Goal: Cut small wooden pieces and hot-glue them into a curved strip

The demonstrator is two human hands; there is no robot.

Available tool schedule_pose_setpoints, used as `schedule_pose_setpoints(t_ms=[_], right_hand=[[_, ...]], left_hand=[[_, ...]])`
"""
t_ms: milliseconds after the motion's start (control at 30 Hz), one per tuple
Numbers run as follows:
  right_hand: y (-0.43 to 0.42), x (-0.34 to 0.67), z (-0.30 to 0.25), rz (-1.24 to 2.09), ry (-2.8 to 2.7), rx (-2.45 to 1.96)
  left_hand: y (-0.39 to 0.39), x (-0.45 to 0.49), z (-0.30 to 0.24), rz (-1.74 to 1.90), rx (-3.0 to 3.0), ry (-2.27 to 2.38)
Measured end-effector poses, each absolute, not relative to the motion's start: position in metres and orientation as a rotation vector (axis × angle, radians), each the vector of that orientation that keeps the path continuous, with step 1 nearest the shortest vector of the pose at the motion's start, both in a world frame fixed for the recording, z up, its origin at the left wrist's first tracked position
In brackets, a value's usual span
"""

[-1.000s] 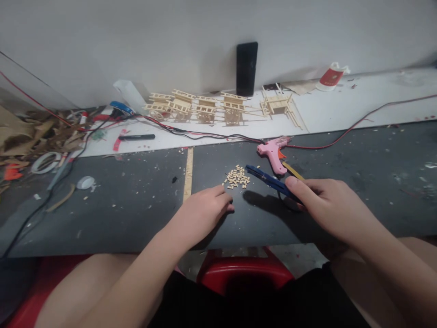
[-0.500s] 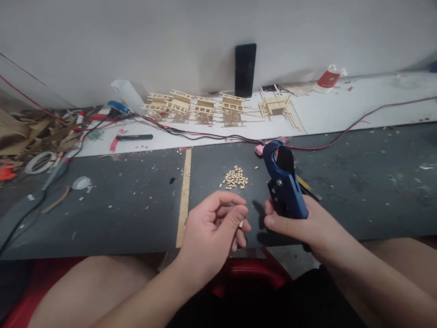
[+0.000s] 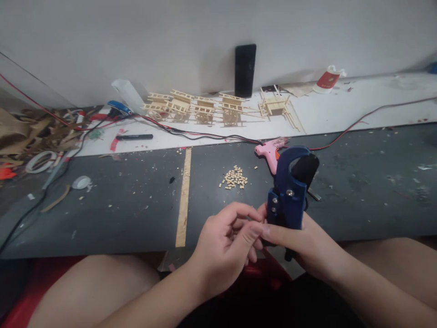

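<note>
Dark grey mat (image 3: pixel 119 214) spans the bench, dotted with wood crumbs, its near edge just below the hands and open room on both sides of them. The right hand (image 3: pixel 303 243) clenches a blue plastic tool (image 3: pixel 288 191), whose lower part is hidden behind the palm and fingers, while the left hand (image 3: pixel 223 250) curls closed just beside it; whether it pinches anything cannot be made out. Ahead, a small pile of wooden bits (image 3: pixel 234 177) lies on the mat near both hands, just beside a pink hot glue gun (image 3: pixel 268 150), which is partly hidden by the blue tool.
</note>
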State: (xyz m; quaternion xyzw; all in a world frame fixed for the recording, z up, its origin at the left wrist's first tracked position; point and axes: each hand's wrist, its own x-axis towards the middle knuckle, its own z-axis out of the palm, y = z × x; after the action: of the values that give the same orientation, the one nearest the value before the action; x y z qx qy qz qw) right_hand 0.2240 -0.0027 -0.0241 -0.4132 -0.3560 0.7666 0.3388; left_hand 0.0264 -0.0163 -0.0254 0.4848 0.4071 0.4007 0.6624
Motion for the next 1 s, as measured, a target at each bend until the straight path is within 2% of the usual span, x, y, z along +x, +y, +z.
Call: schedule_pose_setpoints(t_ms=[500, 700, 833, 1000], right_hand=[[-0.002, 0.239, -0.013, 1.955, -1.147, -1.222], [0.004, 0.264, 0.003, 1.463, -1.991, -1.692], [0.004, 0.269, -0.001, 1.394, -2.177, -1.629], [0.002, 0.273, -0.001, 1.479, -2.028, -1.489]], left_hand=[[0.0, 0.001, -0.002, 0.802, 1.51, 0.839], [0.014, -0.032, 0.021, 1.069, 1.926, 1.008], [0.017, -0.035, 0.023, 0.902, 2.033, 0.955], [0.018, -0.032, 0.017, 0.813, 1.883, 0.818]])
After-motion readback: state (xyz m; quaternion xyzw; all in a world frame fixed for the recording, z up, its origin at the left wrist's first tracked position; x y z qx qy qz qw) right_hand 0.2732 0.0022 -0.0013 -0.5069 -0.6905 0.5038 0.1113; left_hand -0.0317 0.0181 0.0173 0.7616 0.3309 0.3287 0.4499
